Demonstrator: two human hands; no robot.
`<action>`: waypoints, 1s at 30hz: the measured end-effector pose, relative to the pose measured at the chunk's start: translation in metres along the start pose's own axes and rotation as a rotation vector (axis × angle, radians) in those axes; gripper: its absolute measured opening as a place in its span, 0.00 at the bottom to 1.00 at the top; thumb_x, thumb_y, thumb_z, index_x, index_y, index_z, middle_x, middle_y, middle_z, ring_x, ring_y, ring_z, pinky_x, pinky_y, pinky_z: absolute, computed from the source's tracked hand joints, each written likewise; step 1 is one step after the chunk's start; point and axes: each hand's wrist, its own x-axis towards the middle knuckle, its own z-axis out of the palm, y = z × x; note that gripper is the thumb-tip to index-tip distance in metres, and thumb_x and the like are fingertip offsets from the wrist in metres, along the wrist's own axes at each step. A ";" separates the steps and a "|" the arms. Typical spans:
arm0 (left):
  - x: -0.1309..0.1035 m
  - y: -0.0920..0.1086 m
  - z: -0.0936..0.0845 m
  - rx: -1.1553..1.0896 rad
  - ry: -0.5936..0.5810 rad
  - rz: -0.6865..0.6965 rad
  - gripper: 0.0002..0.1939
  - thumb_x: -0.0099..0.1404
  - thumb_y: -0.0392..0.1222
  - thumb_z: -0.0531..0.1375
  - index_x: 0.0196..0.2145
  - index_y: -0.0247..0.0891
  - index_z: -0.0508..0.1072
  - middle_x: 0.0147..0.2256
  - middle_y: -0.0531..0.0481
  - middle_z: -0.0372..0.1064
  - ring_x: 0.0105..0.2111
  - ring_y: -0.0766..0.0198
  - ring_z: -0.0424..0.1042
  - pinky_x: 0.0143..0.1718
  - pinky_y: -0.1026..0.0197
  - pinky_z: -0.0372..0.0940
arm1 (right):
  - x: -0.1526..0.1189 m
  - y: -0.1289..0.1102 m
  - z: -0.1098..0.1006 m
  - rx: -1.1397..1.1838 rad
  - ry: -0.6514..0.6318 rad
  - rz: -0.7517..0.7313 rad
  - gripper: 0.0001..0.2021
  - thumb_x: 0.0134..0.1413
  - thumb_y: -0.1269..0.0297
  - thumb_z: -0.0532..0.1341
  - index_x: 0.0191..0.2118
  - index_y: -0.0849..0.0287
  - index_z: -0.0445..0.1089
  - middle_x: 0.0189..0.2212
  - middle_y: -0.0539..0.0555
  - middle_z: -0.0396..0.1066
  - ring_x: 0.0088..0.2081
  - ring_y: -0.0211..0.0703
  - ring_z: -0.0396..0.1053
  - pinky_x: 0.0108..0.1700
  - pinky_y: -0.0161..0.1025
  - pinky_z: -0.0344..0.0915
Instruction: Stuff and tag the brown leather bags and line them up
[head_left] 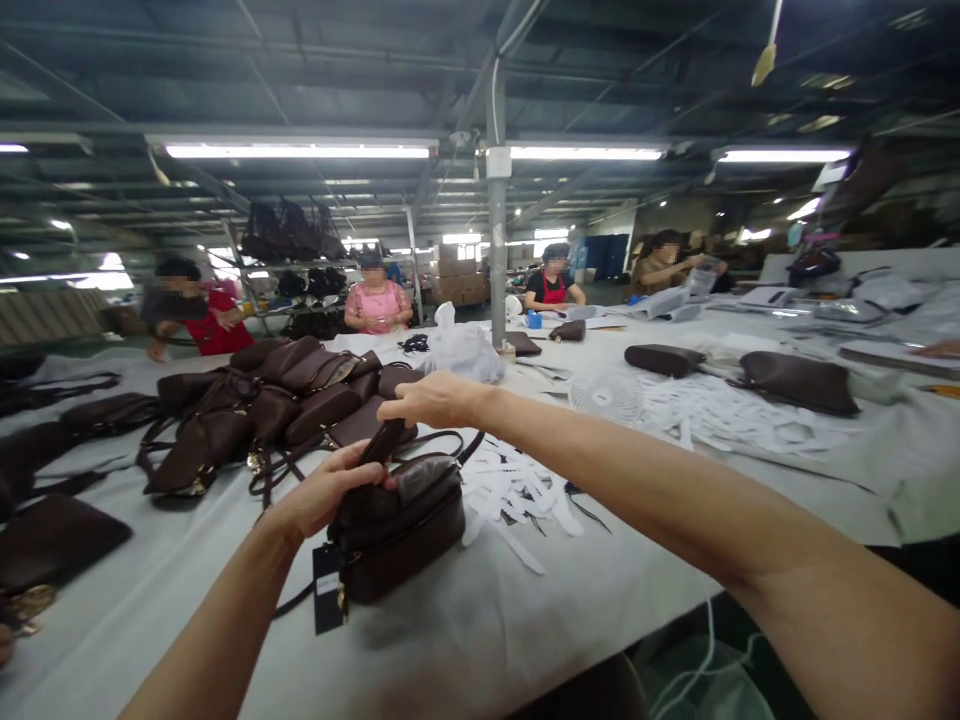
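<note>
A dark brown handbag (pixel 409 545) stands on the pale table covering, with a black tag (pixel 328 590) hanging at its left end. My left hand (pixel 337 485) is closed on a dark strap (pixel 382 445) at the bag's upper left, its fingertips by the bag's top. Above it, my right hand (pixel 427 397) pinches the upper part of the same strap. A thin strap loops behind the bag toward its right end.
Brown bags (pixel 300 395) are heaped behind and left. White strips (pixel 517 490) lie right of the bag, near a white round fan grille (pixel 606 397). A pole (pixel 497 250) rises beyond. Several people work across the table, one in a pink apron (pixel 377 305).
</note>
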 end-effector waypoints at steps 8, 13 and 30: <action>0.008 -0.013 0.005 0.140 0.340 0.235 0.15 0.55 0.53 0.61 0.30 0.40 0.62 0.18 0.62 0.56 0.19 0.67 0.65 0.24 0.64 0.63 | -0.069 0.032 0.074 0.562 0.072 0.891 0.13 0.64 0.62 0.52 0.46 0.59 0.70 0.39 0.54 0.74 0.41 0.41 0.71 0.41 0.34 0.64; 0.015 -0.023 0.005 0.122 0.323 0.263 0.15 0.57 0.52 0.59 0.34 0.40 0.62 0.19 0.62 0.55 0.16 0.71 0.56 0.17 0.67 0.55 | -0.107 -0.009 0.165 0.583 -0.154 0.982 0.08 0.59 0.67 0.57 0.37 0.59 0.74 0.29 0.54 0.75 0.33 0.42 0.74 0.36 0.35 0.64; 0.015 -0.026 0.008 0.093 0.362 0.249 0.16 0.55 0.53 0.61 0.32 0.39 0.64 0.23 0.59 0.59 0.20 0.70 0.57 0.19 0.68 0.54 | -0.137 -0.041 0.247 0.693 0.076 1.255 0.07 0.47 0.68 0.59 0.35 0.56 0.70 0.25 0.49 0.73 0.31 0.44 0.71 0.30 0.35 0.60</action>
